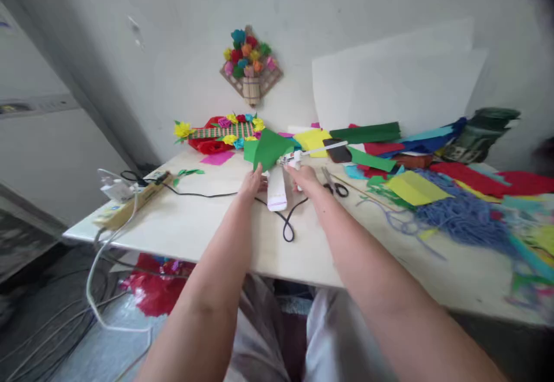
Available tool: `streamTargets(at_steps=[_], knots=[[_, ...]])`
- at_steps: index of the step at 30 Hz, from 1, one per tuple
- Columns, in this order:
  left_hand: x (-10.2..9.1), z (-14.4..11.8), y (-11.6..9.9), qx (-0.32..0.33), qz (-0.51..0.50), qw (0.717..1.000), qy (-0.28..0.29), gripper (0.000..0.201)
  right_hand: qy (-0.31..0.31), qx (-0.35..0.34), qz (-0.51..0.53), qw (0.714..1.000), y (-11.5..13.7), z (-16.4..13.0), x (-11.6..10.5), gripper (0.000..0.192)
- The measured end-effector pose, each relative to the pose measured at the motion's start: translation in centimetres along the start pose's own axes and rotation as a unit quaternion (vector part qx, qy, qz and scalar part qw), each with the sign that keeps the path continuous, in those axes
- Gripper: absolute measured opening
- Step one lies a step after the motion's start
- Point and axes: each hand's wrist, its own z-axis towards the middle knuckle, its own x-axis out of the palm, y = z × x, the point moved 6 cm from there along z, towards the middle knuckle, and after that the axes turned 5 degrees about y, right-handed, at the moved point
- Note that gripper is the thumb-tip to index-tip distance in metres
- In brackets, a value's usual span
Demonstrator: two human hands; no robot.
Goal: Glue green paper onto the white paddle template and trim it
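My right hand (302, 177) grips a white hot glue gun (297, 158), with a pale glue stick (325, 148) jutting from it toward the upper right. My left hand (252, 183) is closed at the lower edge of a folded green paper sheet (272, 150), its thumb against the paper. The gun's tip area is close to the paper; whether they touch I cannot tell. Between my hands lies a narrow white box (277, 193). Scissors (336, 184) rest just right of my right hand.
A black cord (203, 195) runs from a power strip (132, 198) at left and loops below the box. Blue yarn (450, 209), a yellow paper (418, 188) and other coloured scraps cover the right side. A flowered craft piece (225, 133) stands at the back. The table's front edge is near my legs.
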Motion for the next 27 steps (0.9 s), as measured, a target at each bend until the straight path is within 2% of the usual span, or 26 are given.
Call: streamTargets(at_steps=[4, 11, 17, 27], knots=[[0.0, 0.1, 0.0, -0.002, -0.002, 1.0, -0.001, 0.042, -0.006, -0.002, 0.006, 1.0, -0.1, 0.1, -0.1, 0.038], [-0.1, -0.2, -0.2, 0.001, 0.001, 1.0, -0.006, 0.04, 0.041, -0.011, 0.079, 0.996, 0.2, -0.3, 0.2, 0.02], [-0.1, -0.3, -0.3, 0.002, -0.001, 1.0, -0.004, 0.038, 0.035, 0.005, 0.101, 0.994, 0.6, -0.9, 0.0, 0.012], [-0.1, -0.1, -0.3, 0.007, 0.001, 1.0, -0.002, 0.035, 0.037, 0.007, 0.069, 0.997, 0.7, -1.0, -0.3, 0.033]])
